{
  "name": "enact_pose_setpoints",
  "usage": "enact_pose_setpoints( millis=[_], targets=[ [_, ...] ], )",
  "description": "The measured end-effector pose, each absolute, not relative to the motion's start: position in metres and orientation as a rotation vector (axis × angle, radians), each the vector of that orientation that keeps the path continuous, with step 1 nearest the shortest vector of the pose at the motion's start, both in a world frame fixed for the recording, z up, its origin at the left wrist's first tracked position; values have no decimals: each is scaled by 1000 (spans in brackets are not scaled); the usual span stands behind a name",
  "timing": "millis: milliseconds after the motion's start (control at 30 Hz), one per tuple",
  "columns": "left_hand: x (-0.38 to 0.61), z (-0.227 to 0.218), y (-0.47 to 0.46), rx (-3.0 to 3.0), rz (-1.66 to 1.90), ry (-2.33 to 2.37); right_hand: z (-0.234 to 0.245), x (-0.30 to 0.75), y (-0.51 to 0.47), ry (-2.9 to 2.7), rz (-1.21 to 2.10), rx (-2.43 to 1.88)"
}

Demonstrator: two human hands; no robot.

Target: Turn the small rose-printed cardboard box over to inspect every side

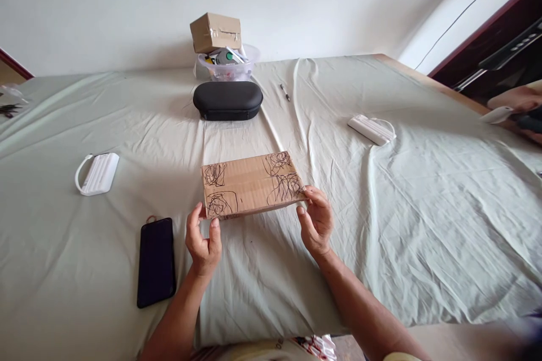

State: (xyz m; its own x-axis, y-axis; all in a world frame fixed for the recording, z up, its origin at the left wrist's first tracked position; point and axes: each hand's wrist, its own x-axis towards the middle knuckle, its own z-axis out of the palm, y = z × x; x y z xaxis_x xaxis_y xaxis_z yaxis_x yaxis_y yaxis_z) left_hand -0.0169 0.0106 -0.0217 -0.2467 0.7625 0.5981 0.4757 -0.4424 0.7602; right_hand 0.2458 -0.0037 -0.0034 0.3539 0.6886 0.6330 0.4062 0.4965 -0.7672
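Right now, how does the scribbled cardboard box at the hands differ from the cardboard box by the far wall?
The scribbled box is flat; the taped box is blockier. The scribbled box bears black scrawls; the taped box only tape. The left hand and right hand hold the scribbled box; the taped box sits tilted on a clear tub. Both are brown cardboard.

No legible text; scribbles on box (249, 183)

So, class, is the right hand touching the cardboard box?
Touching. In the head view, the right hand grips the cardboard box at its right corner.
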Motion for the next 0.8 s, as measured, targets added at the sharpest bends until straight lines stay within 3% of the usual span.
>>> enact_pose_setpoints(
  millis=[367,633,800],
  targets=[
    [-13,0,14,2098,1767,1512,1,246,-3,-1309,184,-1145],
    [-6,8,7,2490,1746,1375,15,254,-10,-1478,-180,-1288],
    [20,16,-2,2678,1563,1335,10,227,-18,-1671,-223,-1252]
  ],
)
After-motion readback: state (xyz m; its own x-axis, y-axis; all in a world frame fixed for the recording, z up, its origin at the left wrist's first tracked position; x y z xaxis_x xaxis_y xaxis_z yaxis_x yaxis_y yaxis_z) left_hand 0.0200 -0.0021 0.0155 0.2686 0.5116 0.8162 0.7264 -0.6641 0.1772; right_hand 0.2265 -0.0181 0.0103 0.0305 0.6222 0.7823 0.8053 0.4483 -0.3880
